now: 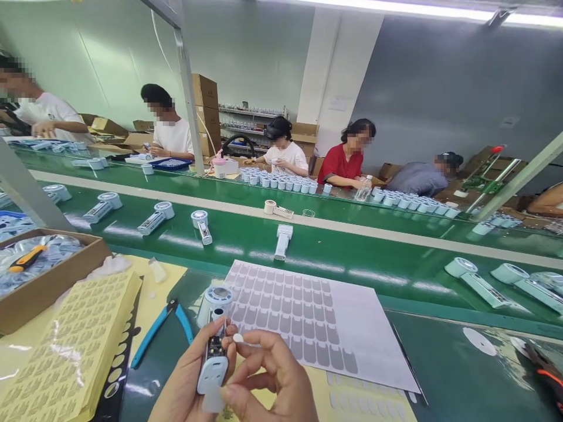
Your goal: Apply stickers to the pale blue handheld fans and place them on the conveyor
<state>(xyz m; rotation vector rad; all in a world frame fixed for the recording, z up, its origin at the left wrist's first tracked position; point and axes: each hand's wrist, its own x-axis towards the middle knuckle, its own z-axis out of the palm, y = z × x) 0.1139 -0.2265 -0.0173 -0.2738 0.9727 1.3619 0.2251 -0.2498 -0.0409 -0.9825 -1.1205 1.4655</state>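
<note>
Holding the device (pixel 214 333) above the near part of the worktop (pixel 457 375), just short of the label sheet (pixel 356 310), with its round head pointing away and its circuit board (pixel 215 350) bare in the handle. Cupping that handle in the left hand (pixel 187 369), closed around both sides. Bending the right hand (pixel 275 375) into a loose curl, nearly closed: pinching one edge of a film (pixel 213 401) at the thumb, by the device's near end, and apparently holding a small white piece (pixel 238 338) at the index fingertip. Impossible to tell contact from a slight gap between film and device.

Could easily lose the white piece, judging by so slight a hold, perhaps into the open handle. Could crease the film, or stick it askew if adhesive-backed, through gripping only one edge and leaving the rest free. Could soil or scratch the circuit board by letting a fingertip slide inward, being so near. Could tilt the device by relaxing the left hand while pressing with the right. Could also nudge the cutters (pixel 153 337), lying near the left hand, with a careless sideways swing.
</note>
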